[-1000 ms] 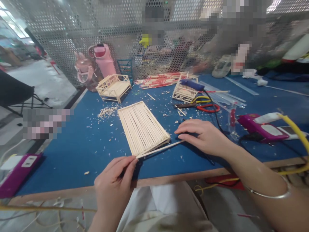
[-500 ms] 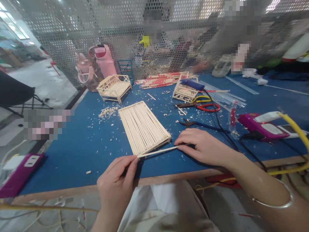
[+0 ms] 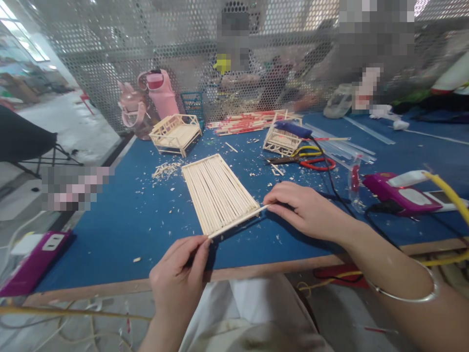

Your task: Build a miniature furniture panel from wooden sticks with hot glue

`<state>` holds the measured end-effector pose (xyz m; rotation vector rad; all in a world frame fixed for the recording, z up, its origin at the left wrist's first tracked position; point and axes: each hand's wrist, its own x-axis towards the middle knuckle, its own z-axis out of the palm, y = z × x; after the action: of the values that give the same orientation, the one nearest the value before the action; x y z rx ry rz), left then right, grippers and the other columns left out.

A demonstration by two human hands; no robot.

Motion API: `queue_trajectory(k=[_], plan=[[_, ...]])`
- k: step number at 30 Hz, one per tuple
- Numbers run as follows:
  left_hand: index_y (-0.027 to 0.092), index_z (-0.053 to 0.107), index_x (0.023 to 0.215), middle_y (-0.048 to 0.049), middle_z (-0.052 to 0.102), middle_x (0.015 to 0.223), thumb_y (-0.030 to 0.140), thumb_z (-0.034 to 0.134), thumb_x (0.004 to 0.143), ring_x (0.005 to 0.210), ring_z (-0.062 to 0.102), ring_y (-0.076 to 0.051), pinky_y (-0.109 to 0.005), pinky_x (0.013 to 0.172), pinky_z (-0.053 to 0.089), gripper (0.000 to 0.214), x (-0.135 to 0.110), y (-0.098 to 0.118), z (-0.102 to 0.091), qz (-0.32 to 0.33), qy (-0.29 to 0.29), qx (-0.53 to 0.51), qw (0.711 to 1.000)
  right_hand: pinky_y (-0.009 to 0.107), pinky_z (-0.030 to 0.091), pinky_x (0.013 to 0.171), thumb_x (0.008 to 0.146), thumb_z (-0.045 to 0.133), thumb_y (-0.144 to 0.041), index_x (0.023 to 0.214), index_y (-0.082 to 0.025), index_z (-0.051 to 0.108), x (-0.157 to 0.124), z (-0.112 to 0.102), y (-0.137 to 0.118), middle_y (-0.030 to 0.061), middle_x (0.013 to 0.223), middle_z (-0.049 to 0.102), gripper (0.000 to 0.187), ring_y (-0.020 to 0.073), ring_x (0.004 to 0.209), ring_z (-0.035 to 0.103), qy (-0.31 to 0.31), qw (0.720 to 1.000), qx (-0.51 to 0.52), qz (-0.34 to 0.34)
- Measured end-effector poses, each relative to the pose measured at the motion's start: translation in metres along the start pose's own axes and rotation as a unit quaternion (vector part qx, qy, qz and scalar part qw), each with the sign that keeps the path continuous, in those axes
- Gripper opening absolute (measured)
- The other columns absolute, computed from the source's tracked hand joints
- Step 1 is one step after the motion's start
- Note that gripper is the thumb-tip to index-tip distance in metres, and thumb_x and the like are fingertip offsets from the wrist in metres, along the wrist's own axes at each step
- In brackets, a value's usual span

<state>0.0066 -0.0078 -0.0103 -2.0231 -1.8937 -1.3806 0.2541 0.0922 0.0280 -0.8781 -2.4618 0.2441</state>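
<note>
A thin wooden stick (image 3: 238, 222) stretches between my two hands, along the near edge of a flat panel (image 3: 220, 195) made of stick rows. My left hand (image 3: 181, 266) pinches the stick's left end at the panel's near left corner. Its right end, which reaches past the near right corner, is pinched between thumb and fingers of my right hand (image 3: 304, 208). Whether the stick touches the panel all along I cannot tell. Wood crumbs lie on the blue tabletop around the panel.
Behind the panel stand a small stick-built bench (image 3: 178, 133) and another stick frame (image 3: 284, 137) under a blue-handled tool (image 3: 292, 128). Red-and-yellow-handled pliers (image 3: 315, 159), a pile of sticks (image 3: 242, 122), a purple power strip (image 3: 395, 193) and pink bottles (image 3: 163, 93) lie or stand around.
My right hand has moved up and slightly away from me, swinging the stick's right end up to the panel's near edge. My left hand has stayed at the corner.
</note>
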Motion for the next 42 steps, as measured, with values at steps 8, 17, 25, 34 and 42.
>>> queue_trajectory(k=[8, 17, 25, 34, 42], plan=[[0.021, 0.071, 0.080, 0.0006, 0.074, 0.076, 0.025, 0.061, 0.086, 0.068, 0.068, -0.012, -0.021, 0.066, 0.053, 0.012, 0.000, 0.001, 0.000, 0.006, 0.008, 0.004, 1.000, 0.029, 0.047, 0.071, 0.093, 0.049, -0.018, 0.084, -0.019, 0.062, 0.002, 0.006, 0.000, 0.0049, 0.080, 0.070, 0.016, 0.0170, 0.078, 0.062, 0.037, 0.999, 0.013, -0.021], [0.023, 0.069, 0.081, 0.0006, 0.072, 0.075, 0.023, 0.059, 0.087, 0.069, 0.068, -0.013, -0.022, 0.066, 0.053, 0.012, -0.001, -0.003, 0.001, 0.016, 0.006, -0.003, 1.000, 0.028, 0.046, 0.066, 0.092, 0.050, -0.017, 0.086, -0.020, 0.065, 0.000, 0.007, 0.000, 0.0035, 0.076, 0.068, 0.016, 0.0156, 0.072, 0.060, 0.068, 0.997, 0.019, -0.042], [0.019, 0.062, 0.112, -0.0102, 0.065, 0.105, 0.021, 0.058, 0.085, 0.099, 0.062, -0.021, -0.033, 0.090, 0.049, 0.026, 0.006, 0.028, -0.019, 0.154, 0.047, 0.053, 0.986, 0.030, 0.039, 0.064, 0.095, 0.046, -0.018, 0.085, -0.017, 0.067, -0.009, 0.003, -0.037, 0.0045, 0.072, 0.065, 0.023, 0.0166, 0.068, 0.054, 0.105, 0.991, -0.032, -0.073], [0.019, 0.063, 0.095, -0.0009, 0.069, 0.077, 0.017, 0.051, 0.091, 0.068, 0.066, -0.012, -0.019, 0.060, 0.051, 0.013, 0.015, 0.059, -0.003, 0.183, -0.146, -0.054, 0.971, 0.032, 0.035, 0.062, 0.096, 0.038, -0.014, 0.079, -0.013, 0.066, -0.025, 0.008, -0.077, 0.0039, 0.064, 0.059, 0.033, 0.0164, 0.063, 0.046, 0.176, 0.977, -0.071, -0.094], [0.019, 0.070, 0.080, 0.0009, 0.068, 0.063, 0.016, 0.052, 0.088, 0.056, 0.063, -0.011, -0.018, 0.053, 0.045, 0.020, 0.021, 0.068, 0.000, 0.112, -0.180, -0.132, 0.968, 0.042, 0.046, 0.092, 0.090, 0.050, -0.049, 0.132, -0.016, 0.048, -0.045, -0.001, -0.034, 0.0164, 0.126, 0.061, 0.053, 0.0273, 0.115, 0.057, 0.157, 0.983, -0.071, 0.069]])
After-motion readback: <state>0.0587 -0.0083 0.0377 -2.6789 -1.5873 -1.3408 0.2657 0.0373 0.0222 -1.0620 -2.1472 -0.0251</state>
